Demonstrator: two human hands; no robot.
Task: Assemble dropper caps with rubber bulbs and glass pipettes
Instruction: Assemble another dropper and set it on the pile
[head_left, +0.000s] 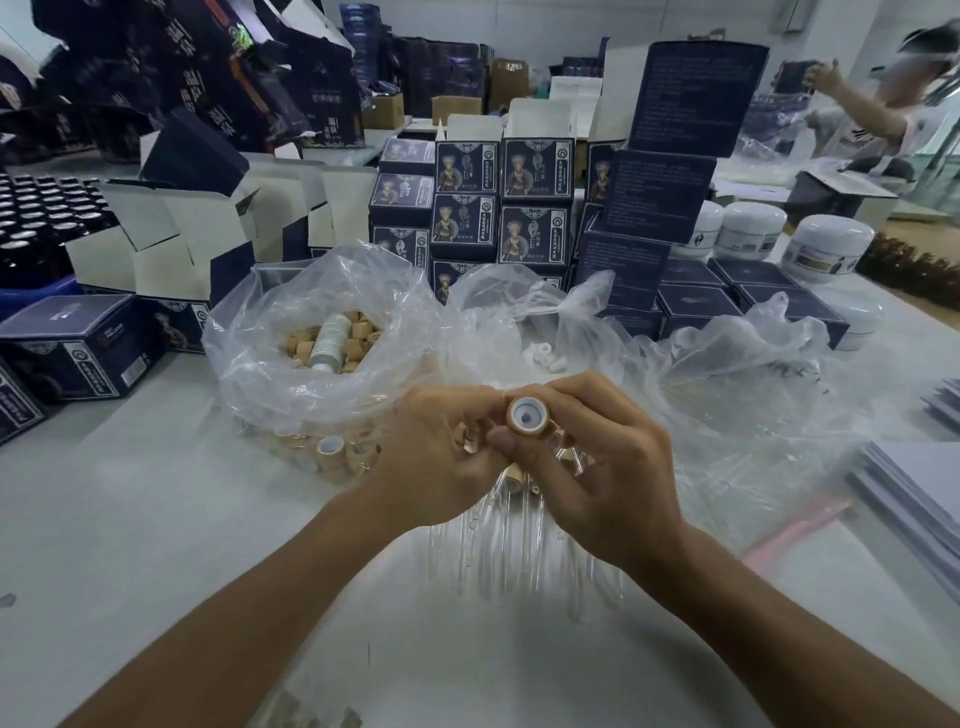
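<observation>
Right hand pinches a round tan dropper cap with white liner, open end up. Left hand has its grip curled tight beside it, can't tell on what. Clear glass pipettes lie on the white worktop below.

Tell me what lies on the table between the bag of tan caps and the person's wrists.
In the head view, a heap of clear glass pipettes lies there, below the bag of tan caps, partly hidden under the left hand and right hand.
</observation>
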